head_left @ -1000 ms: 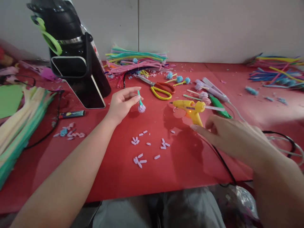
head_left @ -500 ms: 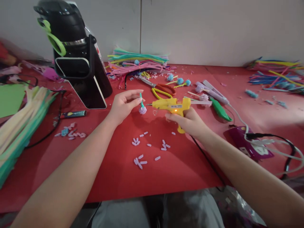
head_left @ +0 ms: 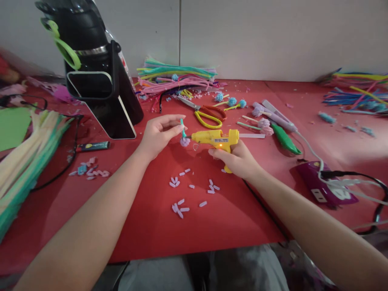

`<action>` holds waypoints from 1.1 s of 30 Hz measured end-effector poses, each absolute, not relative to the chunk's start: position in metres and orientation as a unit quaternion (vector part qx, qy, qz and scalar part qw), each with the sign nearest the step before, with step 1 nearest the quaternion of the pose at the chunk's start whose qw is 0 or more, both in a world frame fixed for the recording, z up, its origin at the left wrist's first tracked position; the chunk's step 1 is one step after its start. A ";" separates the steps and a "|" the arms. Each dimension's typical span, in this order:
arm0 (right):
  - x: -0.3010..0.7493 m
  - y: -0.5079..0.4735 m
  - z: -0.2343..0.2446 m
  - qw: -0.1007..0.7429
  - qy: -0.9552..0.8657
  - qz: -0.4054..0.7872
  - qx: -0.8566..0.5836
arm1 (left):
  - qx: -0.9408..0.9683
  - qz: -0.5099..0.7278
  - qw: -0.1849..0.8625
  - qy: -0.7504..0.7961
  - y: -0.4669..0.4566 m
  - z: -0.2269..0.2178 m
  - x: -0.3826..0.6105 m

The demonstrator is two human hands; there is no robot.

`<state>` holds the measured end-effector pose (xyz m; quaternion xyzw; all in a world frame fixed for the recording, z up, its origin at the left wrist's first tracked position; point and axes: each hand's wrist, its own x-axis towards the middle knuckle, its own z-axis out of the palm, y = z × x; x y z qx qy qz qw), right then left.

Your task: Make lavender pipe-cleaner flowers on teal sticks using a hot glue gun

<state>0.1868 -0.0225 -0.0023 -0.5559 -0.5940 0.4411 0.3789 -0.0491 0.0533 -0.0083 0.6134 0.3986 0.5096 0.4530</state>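
Note:
My left hand (head_left: 160, 131) pinches the green stem of a small pipe-cleaner flower (head_left: 184, 141), whose lilac head hangs downward. In my right hand (head_left: 236, 157) is a yellow hot glue gun (head_left: 212, 138), its orange light lit and a clear glue stick showing at the rear. The gun's nozzle points left and meets the flower near where the head joins the stem; whether it touches I cannot tell. Below my hands, short lilac pipe-cleaner pieces (head_left: 180, 209) lie scattered on the red table (head_left: 145, 230).
Scissors (head_left: 209, 115) lie behind the gun, near blue flowers (head_left: 232, 102) and lilac flowers (head_left: 263, 123). A black bottle with a phone (head_left: 117, 117) stands at left, beside pipe cleaners (head_left: 33, 157). A lilac styling iron (head_left: 279, 116) and purple power strip (head_left: 321, 184) with cables sit right.
The glue gun has moved slightly left and down, bringing its nozzle up to the flower. My left hand keeps its pinch on the stem and has barely moved.

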 end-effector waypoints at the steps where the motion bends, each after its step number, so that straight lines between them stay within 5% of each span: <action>1: 0.186 -0.023 -0.002 0.378 -0.592 0.439 -0.560 | 0.614 0.509 0.452 0.399 0.053 -0.008 -0.049; 33: 0.207 -0.026 0.007 0.355 -0.630 0.383 -0.576 | 0.584 0.542 0.438 0.416 0.058 -0.010 -0.049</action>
